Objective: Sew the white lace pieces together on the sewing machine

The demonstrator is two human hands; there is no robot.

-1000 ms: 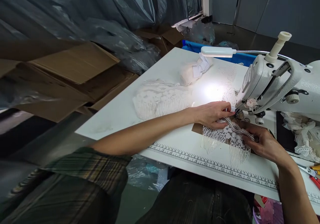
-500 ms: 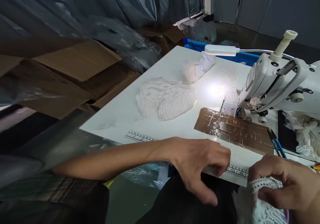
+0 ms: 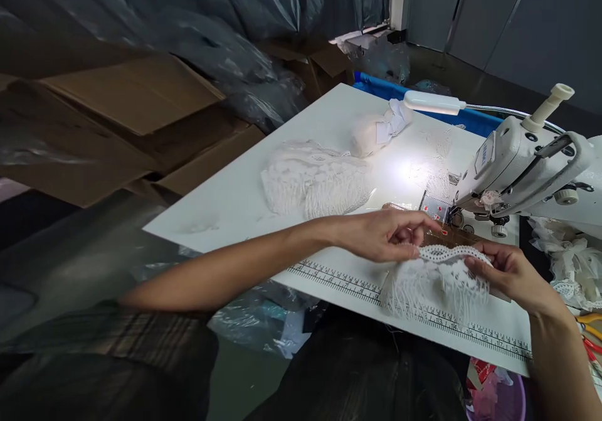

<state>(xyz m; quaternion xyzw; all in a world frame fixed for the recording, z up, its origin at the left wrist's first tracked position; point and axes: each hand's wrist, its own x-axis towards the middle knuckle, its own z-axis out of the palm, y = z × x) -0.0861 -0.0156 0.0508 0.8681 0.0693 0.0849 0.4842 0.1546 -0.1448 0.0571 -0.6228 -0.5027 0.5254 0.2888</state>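
A piece of white fringed lace trim [image 3: 437,273] stretches between my hands over the table's front edge, its fringe hanging down across the printed ruler. My left hand [image 3: 392,234] pinches the trim's left end between thumb and fingers, the index finger reaching out toward the machine. At the other end, my right hand [image 3: 510,269] has the scalloped edge between thumb and fingers. Just beyond the hands is the sewing machine [image 3: 522,164], its needle area above a metal plate [image 3: 431,206]. Brown tape [image 3: 435,236] on the table is partly covered by my hands and the lace.
A pile of white fringed lace [image 3: 315,179] and a white bundle [image 3: 369,135] lie on the white table [image 3: 226,220]. A lamp [image 3: 435,102] lights the surface. Cardboard boxes [image 3: 136,91] stand left. Orange-handled pliers [image 3: 590,320] lie right; a purple bin [image 3: 520,399] is below.
My right hand has raised the lace trim from near my lap to the table. My left hand, empty before, has moved up and forward and now grips the trim's left end.
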